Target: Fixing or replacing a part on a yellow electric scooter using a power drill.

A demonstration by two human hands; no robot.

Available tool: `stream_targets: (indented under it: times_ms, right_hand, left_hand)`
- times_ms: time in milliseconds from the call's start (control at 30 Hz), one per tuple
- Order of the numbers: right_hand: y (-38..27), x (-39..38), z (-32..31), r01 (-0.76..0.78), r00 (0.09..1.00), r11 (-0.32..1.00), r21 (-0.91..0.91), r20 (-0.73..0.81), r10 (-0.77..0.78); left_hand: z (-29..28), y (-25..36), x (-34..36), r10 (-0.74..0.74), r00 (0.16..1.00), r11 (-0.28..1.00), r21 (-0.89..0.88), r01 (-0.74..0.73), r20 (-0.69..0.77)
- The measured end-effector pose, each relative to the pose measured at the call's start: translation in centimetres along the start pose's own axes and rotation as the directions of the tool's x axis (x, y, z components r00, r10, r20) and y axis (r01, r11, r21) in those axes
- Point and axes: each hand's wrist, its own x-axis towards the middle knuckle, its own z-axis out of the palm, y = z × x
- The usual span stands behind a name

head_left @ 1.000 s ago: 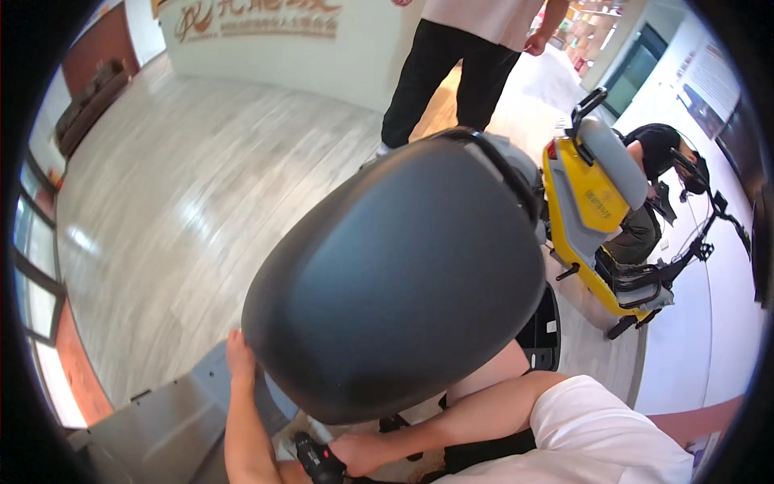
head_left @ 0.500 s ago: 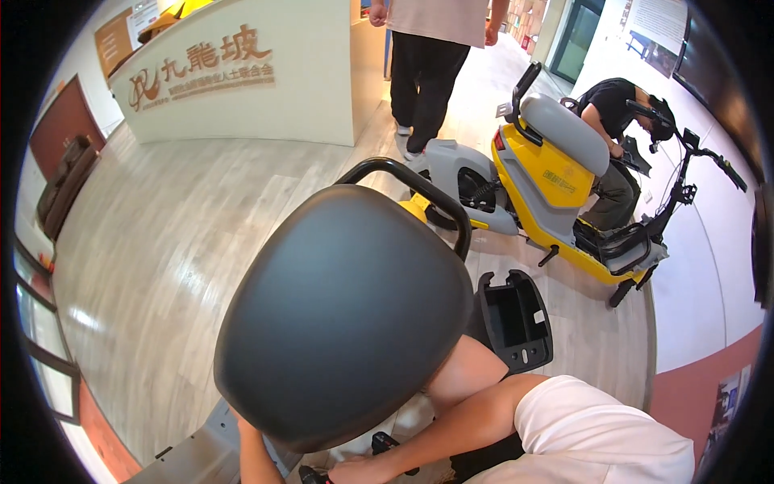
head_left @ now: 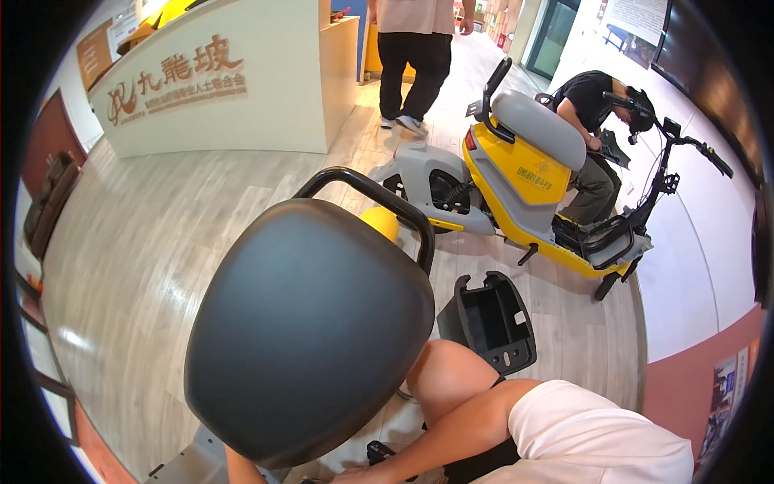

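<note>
My right hand (head_left: 363,474) reaches under the raised dark scooter seat (head_left: 310,327), which tilts up directly above my fingers and hides them, so I cannot tell their grip. My left forearm (head_left: 242,468) also disappears beneath it; the right is nearer the black part (head_left: 379,452).

A yellow and grey scooter (head_left: 524,173) stands on the wooden floor (head_left: 145,242), a crouching person (head_left: 592,121) beside it; a black plastic tray (head_left: 488,319) lies nearby, before a white reception counter (head_left: 242,89)
</note>
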Motion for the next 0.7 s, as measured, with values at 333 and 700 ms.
stream_targets:
  times_ms: [333, 700]
  right_hand:
    - [-1.0, -0.9, -1.5, 0.001, 0.999, 1.0, 0.018, 0.037, -0.001]
    - [-0.8, -0.4, -1.2, -0.021, 0.998, 1.0, -0.004, 0.062, 0.022]
  left_hand:
    - [-0.1, -1.2, 0.3, -0.022, 1.0, 0.999, -0.047, 0.021, -0.006]
    - [-1.4, -3.2, 0.0, -0.051, 0.998, 0.993, -0.112, 0.046, -0.046]
